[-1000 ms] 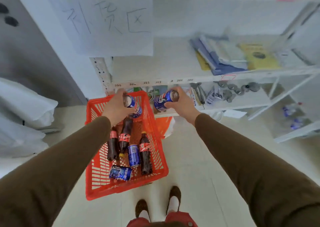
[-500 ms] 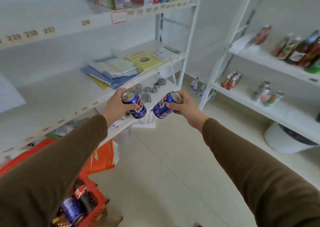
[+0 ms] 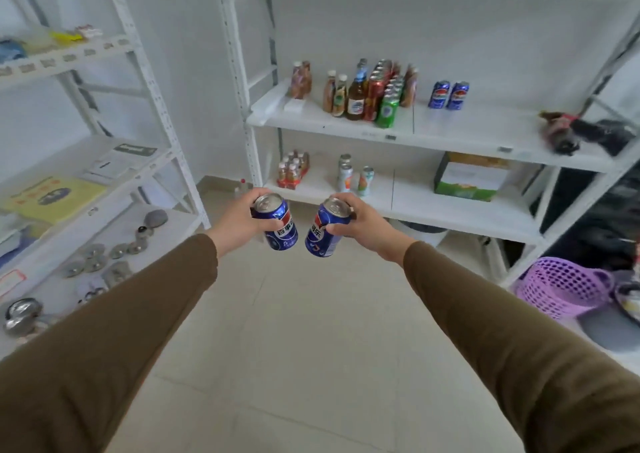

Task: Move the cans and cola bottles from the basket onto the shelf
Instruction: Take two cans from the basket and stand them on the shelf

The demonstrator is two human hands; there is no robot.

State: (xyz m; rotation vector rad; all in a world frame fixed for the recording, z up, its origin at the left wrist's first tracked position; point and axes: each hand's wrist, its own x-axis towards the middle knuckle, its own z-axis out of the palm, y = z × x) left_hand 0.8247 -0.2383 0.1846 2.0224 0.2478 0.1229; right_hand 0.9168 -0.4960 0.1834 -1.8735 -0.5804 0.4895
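Holding one blue can [image 3: 280, 224] in the left hand [image 3: 242, 218] and another blue can [image 3: 326, 228] in the right hand [image 3: 363, 224], both fists closed round them, the person faces the white shelf [image 3: 450, 130]; nothing lies between; two matching cans [image 3: 448, 95] stand on it, right of clustered bottles [image 3: 367, 92]; a purple basket [image 3: 561, 286] sits below it.

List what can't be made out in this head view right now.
- Basket: out of frame, so what remains in it is unknown.
- Palm side of the left hand and right hand: hidden behind the two blue cans.
- Dark items at the shelf's right end: motion-blurred, unidentifiable.
- Shelf-edge labels: too small to read.
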